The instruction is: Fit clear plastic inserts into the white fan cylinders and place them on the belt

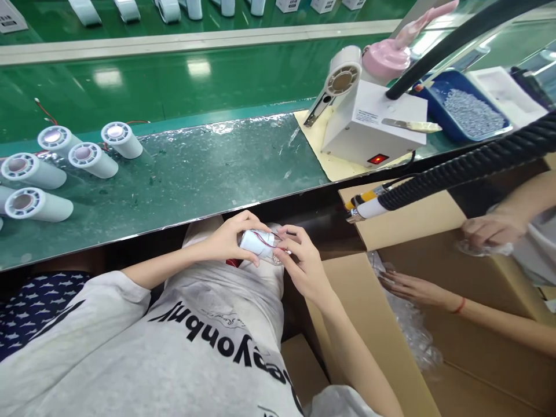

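Over my lap, my left hand (238, 238) is wrapped round a pale, white-blue cylindrical fan housing (256, 243), which lies on its side. At the housing's right end, the fingers of my right hand (299, 255) close round a small clear fan part with wires (277, 250). A thin red wire and a dark wire run along the housing to those fingertips. Exactly how the right fingertips grip the part is partly hidden. Similar fan housings (93, 160) stand on the green bench (208, 174) at left, some with red wires.
A white box-shaped device (377, 124) with a lit red switch stands on the bench, a handheld fan (343, 78) beside it. A black corrugated hose (469, 162) crosses at right, above open cartons (360, 324). A co-worker's hands (417, 289) handle clear plastic there. A blue tray (460, 104) holds small pieces.
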Available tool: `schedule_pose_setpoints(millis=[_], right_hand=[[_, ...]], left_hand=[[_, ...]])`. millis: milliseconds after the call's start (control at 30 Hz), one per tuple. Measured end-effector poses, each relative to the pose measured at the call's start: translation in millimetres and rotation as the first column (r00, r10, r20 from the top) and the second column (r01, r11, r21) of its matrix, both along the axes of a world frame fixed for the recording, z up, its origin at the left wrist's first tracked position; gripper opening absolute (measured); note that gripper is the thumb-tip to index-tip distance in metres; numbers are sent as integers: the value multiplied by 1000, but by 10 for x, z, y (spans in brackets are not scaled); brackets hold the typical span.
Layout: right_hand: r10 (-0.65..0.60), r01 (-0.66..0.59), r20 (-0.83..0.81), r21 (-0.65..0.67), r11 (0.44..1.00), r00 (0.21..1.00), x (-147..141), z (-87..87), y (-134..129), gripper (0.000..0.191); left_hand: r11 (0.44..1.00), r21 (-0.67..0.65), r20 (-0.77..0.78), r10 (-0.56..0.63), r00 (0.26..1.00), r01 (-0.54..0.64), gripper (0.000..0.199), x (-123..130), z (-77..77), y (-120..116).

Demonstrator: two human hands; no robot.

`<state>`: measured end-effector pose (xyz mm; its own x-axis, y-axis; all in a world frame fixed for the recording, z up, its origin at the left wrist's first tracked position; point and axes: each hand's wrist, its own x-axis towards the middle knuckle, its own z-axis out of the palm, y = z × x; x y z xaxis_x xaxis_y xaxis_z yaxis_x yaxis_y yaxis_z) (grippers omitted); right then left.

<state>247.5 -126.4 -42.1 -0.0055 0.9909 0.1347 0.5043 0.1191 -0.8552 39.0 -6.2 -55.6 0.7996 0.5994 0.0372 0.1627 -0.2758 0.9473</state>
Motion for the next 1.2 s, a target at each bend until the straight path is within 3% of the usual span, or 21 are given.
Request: schedule_pose_setpoints(millis=[100,200,300,367,433,500,600,733,867,1200], right_hand=[[-57,55,-70,-24,998,996,-35,-26,-21,27],[-123,104,-208,-97,990,970,-30,-46,-34,35],[-184,139,-359,-146,979,915,-3,-52,-41,44],[-142,95,-396,-136,986,907,13,-45,-57,39],[-55,31,-316,-80,996,947,19,-35,-89,26],[-2,1,-158,-7,1000,987,16,-24,-135,29],[9,-7,-32,71,997,999,8,-14,-203,28],[35,-30,-115,49,998,993,7,5,-246,35],[25,-27,-253,-2,1000,967,-9,41,-254,42],[-73,-46,-472,-237,970,879,-28,116,-290,51]], left_hand=[[997,44,26,-62,998,61,65,-15,-108,26],[986,30,26,-165,986,164,65,-25,-120,25],[969,-43,21,-241,970,241,65,-19,-49,-2],[964,-157,25,-214,976,215,67,-15,5,-28],[934,-322,52,-149,987,158,70,-24,40,-52],[880,-457,66,-107,992,126,71,-49,56,-68],[840,-521,65,-135,989,148,74,-100,82,-74],[874,-438,98,-185,978,209,81,-140,172,-64],[912,-309,173,-226,959,271,76,-147,256,-61],[950,-94,153,-281,947,297,74,-166,255,-59]])
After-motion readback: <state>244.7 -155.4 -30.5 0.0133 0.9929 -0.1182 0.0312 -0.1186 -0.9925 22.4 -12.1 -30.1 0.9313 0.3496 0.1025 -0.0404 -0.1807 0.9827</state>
